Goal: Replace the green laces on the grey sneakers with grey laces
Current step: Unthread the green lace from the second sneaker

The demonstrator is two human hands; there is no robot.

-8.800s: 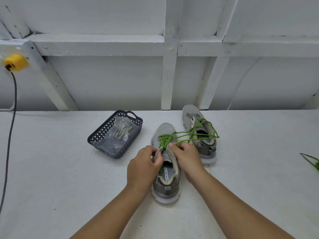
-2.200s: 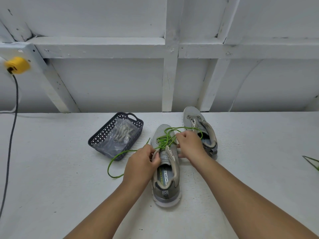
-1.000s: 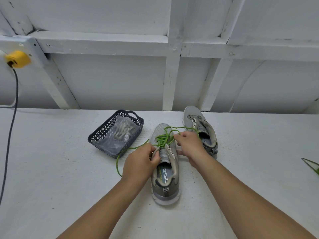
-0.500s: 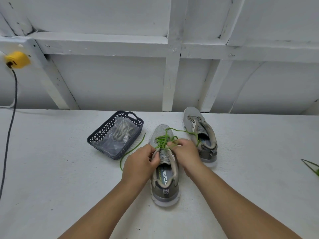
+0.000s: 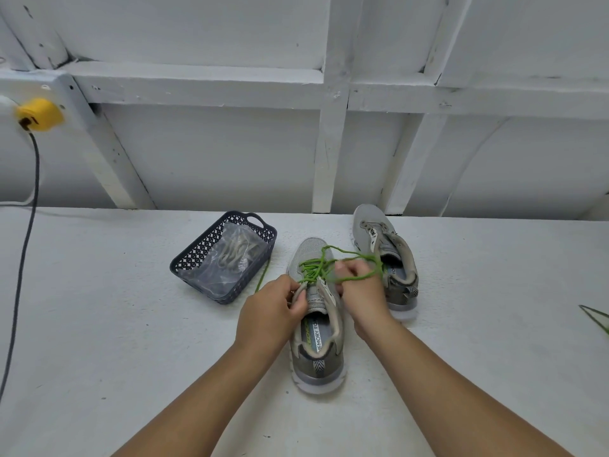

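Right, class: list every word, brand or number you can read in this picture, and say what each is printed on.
"MEMORY FOA": insole of the near sneaker, the last letter hidden.
Green brand word beside it on that insole: too blurred to read.
"FO": insole of the far sneaker, the rest hidden.
Tongue labels on both sneakers: too small to read.

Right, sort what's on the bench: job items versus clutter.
Job:
near sneaker
far sneaker
green lace
basket
bagged grey laces
left hand
right hand

Clutter:
yellow plug
black cable
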